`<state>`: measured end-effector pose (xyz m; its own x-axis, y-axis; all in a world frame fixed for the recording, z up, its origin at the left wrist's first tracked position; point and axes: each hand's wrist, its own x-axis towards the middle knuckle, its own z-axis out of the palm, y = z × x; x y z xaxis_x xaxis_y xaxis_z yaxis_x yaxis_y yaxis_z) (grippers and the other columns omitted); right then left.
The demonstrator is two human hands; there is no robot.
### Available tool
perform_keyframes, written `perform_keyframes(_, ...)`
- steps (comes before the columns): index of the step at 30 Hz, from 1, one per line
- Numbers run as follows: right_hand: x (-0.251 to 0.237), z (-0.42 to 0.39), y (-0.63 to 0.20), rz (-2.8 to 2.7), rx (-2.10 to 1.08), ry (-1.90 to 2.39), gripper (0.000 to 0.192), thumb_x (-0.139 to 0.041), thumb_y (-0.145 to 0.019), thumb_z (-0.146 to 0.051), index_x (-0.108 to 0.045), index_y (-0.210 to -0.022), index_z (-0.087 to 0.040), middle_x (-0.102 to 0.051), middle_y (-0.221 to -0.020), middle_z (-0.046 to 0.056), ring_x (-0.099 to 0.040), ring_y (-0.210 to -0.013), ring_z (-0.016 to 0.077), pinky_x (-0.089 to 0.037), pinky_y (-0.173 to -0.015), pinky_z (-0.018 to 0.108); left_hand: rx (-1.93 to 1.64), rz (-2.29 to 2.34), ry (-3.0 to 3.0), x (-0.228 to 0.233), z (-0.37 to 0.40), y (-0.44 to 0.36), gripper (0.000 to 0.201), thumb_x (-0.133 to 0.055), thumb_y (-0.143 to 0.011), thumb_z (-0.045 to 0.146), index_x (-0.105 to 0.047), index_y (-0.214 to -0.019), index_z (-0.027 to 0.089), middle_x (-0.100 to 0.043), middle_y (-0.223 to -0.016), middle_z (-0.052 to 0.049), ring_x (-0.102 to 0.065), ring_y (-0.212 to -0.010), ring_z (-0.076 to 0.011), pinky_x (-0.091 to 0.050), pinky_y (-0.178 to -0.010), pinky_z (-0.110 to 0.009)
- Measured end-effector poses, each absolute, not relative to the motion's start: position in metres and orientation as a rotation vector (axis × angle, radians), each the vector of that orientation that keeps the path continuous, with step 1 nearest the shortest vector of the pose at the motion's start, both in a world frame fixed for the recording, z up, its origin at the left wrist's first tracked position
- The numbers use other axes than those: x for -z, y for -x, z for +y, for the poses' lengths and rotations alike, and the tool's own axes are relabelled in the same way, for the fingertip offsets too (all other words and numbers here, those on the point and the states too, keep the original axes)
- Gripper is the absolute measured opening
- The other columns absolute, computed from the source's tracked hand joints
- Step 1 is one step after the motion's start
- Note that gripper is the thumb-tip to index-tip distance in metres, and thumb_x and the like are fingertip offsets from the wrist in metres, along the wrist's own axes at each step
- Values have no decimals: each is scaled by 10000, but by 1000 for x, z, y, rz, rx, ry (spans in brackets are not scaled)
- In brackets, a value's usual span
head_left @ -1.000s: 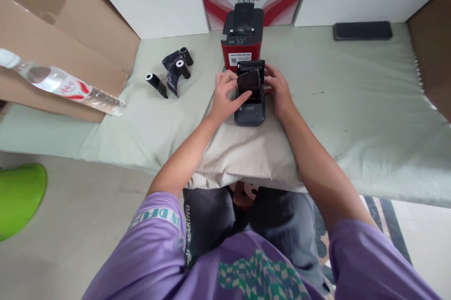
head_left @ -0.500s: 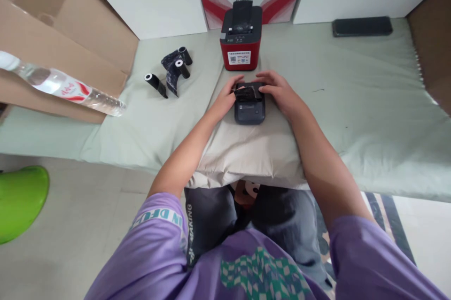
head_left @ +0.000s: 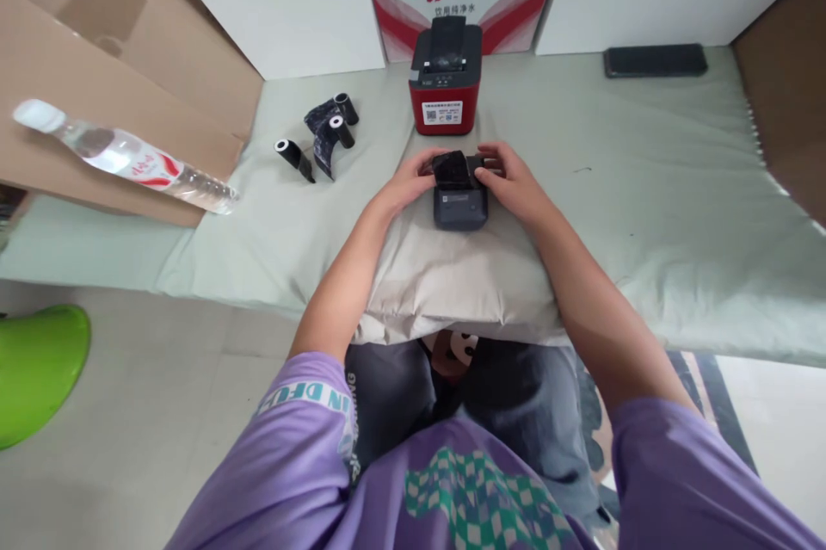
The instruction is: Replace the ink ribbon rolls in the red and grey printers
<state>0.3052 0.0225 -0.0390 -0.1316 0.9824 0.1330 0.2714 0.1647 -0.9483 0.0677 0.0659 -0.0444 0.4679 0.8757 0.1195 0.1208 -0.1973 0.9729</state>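
Note:
A small dark label printer (head_left: 460, 213) sits on the cloth-covered surface in front of me, a glossy black strip (head_left: 452, 169) standing up from its top. My left hand (head_left: 411, 178) is curled round the printer's left side, its fingertips partly behind the strip. On the other side, my right hand (head_left: 511, 180) grips the printer's right rear, thumb on top and fingers behind. Just beyond my hands stands a red and black receipt printer (head_left: 444, 102) with a black strip (head_left: 447, 42) sticking up from its top.
Several black rolls (head_left: 295, 159) lie to the left, with loose film. Farther left a water bottle (head_left: 129, 156) leans over a cardboard box (head_left: 148, 85). A black rectangular case (head_left: 656, 61) lies at the back right. A green stool (head_left: 42, 373) is at the lower left.
The black strip on the small printer has lifted and spread, showing a broader face. Both hands stay at the printer with slight finger shifts. The view has tilted slightly.

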Motion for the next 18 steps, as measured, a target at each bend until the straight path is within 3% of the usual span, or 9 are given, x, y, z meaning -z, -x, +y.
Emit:
perform_keyframes(5, 37, 21, -303, -1574, -1005, 1288, 391, -660, -871, -370, -649, -1254, -296, -699, -1368, 74, -632, -1296, 299, -459, -1251, 590, -979, 857, -1679, 49, 68, -61, 332, -654, -848, 420, -758, -1098, 227, -740, -1392, -82, -628, -1400, -304, -442, -1247, -484)
perform_keyframes(9, 35, 22, -305, -1579, -1037, 1272, 465, -655, -794, -318, -639, -1257, -278, -707, -1360, 85, -634, -1317, 317, -448, -1258, 606, -941, 795, -1694, 48, 69, -56, 402, -662, -711, 350, -752, -1084, 228, -688, -1457, -87, -613, -1396, -333, -519, -1138, -472)
perform_keyframes(14, 27, 16, -310, -1730, -1151, 1222, 792, -706, -700, -290, -508, -1467, -282, -611, -1516, 125, -564, -1430, 377, -453, -1233, 652, -861, 666, -1723, 49, 71, -54, 599, -780, -696, 444, -734, -1258, 245, -633, -1518, -121, -583, -1425, -370, -516, -1132, -491)
perform_keyframes(18, 22, 6, -309, -1894, -1085, 1235, 1001, -716, -658, -279, -373, -1598, -271, -452, -1657, 169, -461, -1515, 448, -430, -1220, 712, -866, 678, -1876, 50, 71, -55, 540, -863, -723, 644, -811, -1067, 232, -615, -1530, -140, -550, -1466, -368, -397, -1268, -523)
